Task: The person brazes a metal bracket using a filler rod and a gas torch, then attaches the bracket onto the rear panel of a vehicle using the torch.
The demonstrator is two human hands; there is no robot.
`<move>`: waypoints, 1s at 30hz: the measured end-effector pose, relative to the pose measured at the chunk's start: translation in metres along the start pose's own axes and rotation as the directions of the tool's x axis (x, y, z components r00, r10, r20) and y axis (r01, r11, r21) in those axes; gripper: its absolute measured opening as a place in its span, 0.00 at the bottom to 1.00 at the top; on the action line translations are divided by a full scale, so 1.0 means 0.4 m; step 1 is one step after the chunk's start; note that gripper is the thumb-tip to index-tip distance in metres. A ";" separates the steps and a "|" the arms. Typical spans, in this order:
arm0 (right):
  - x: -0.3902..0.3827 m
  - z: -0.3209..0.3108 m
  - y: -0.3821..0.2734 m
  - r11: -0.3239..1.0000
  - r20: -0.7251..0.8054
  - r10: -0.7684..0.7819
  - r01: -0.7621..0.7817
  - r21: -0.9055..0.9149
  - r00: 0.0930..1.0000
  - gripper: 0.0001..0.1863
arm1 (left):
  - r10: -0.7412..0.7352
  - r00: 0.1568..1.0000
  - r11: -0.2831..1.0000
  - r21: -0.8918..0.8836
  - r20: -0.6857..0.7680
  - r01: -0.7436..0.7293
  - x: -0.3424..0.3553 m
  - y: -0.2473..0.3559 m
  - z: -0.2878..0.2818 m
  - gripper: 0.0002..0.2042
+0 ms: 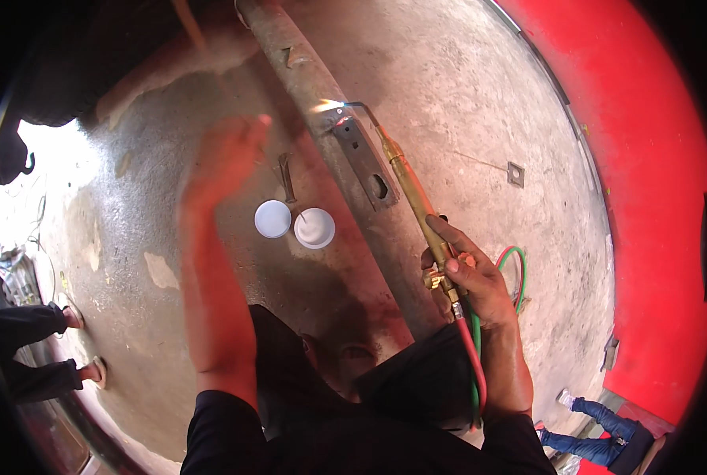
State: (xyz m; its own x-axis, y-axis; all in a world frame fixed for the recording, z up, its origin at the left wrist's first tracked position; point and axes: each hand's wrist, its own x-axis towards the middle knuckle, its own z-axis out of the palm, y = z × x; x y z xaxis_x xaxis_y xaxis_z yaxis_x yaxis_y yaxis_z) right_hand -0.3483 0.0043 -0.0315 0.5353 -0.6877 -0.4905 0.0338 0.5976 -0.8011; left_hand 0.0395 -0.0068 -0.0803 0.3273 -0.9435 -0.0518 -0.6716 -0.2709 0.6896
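My right hand grips a brass gas torch with red and green hoses. A flame burns at its bent tip, over a long, rusty metal tube, by the upper end of a slotted flat plate lying on that tube. My left hand is raised left of the tube, smeared by motion, so its fingers are unclear. Below it on the floor are an open white tub with a thin stick in it, a white round lid and a metal tool.
A small square plate with a hole lies right of the tube on the concrete floor. A red surface runs along the right edge. Another person's legs stand at the left, near cables; jeans-clad legs show at lower right.
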 end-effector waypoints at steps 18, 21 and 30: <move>0.008 0.011 0.007 0.968 0.016 0.065 -0.059 -0.243 0.998 0.34 | -0.182 0.858 0.880 -0.469 -0.480 -0.075 -0.031 0.132 -0.077 0.23; 0.008 0.010 0.007 0.961 -0.023 0.077 -0.080 -0.265 0.997 0.36 | -0.184 0.861 0.883 -0.465 -0.474 -0.067 -0.026 0.129 -0.076 0.23; 0.009 0.010 0.003 0.965 0.003 0.078 -0.075 -0.251 0.997 0.35 | -0.193 0.865 0.875 -0.481 -0.463 -0.063 -0.018 0.135 -0.071 0.24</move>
State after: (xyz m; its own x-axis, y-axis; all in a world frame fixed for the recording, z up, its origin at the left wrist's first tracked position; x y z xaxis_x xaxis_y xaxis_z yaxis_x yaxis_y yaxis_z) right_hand -0.3429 0.0042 -0.0329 0.5391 -0.6376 -0.5503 -0.2195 0.5245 -0.8227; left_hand 0.0197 -0.0091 -0.0224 0.7202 -0.6758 0.1566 -0.2882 -0.0861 0.9537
